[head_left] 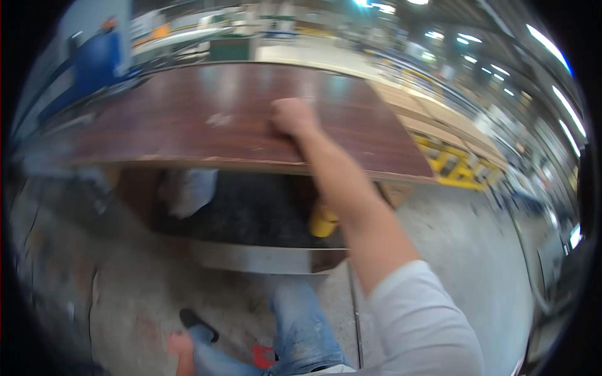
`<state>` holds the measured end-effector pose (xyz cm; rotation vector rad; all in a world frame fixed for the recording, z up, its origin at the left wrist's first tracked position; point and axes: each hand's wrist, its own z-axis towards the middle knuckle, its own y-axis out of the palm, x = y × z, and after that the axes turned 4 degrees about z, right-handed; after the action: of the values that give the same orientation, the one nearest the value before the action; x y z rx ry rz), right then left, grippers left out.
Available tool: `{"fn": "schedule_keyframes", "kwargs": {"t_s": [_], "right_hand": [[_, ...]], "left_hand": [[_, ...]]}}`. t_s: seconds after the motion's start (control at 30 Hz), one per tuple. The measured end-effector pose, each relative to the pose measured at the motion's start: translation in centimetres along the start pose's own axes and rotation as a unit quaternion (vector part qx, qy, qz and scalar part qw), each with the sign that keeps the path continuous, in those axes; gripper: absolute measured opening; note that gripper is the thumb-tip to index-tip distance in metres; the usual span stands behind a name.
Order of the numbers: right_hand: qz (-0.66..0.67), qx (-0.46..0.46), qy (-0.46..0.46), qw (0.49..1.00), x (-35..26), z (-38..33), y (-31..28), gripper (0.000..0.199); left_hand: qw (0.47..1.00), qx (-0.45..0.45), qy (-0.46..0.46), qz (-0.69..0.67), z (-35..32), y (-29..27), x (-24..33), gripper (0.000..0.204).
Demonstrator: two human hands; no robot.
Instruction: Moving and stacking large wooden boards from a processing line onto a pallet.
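Observation:
My right hand (293, 116) is closed in a fist on the glossy, dark reddish-brown wood-grain panel (351, 135). Whether anything is inside the fist, I cannot make out. Low at the left, beside my leg, hangs my left hand (180, 344), away from the panel; its fingers are too blurred to read. A small pale mark (219, 119) shows on the panel, left of my right hand. Beneath the panel's near edge is a dark shelf (263, 207), bearing a yellow container (323, 220) and a whitish bag-like item (191, 191).
The shelf has a pale front edge (251, 258) close to my legs. To the right stands a yellow frame (461, 166) beside brown boards (433, 113). A blue object (97, 56) is at the far left. Something red (264, 356) shows between my legs above the concrete floor (451, 263).

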<state>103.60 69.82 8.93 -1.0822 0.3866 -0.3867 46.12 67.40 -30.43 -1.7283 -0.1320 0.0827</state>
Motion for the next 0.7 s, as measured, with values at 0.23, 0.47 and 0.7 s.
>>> {"fn": "schedule_keyframes", "kwargs": {"t_s": [0.23,0.47,0.7], "right_hand": [[0.085,0.045,0.006,0.995,-0.5,-0.3,0.1,0.021],[0.139,0.105,-0.079,0.981,1.0,1.0,2.1,0.019],[0.147,0.096,-0.083,0.981,1.4,1.2,2.3,0.02]], "left_hand": [[0.997,-0.077,0.014,0.014,-0.7,-1.5,0.1,0.04],[0.996,-0.076,-0.028,-0.021,-1.3,-3.0,-0.1,0.041],[0.994,-0.104,-0.023,-0.022,-1.4,-3.9,0.1,0.04]]}}
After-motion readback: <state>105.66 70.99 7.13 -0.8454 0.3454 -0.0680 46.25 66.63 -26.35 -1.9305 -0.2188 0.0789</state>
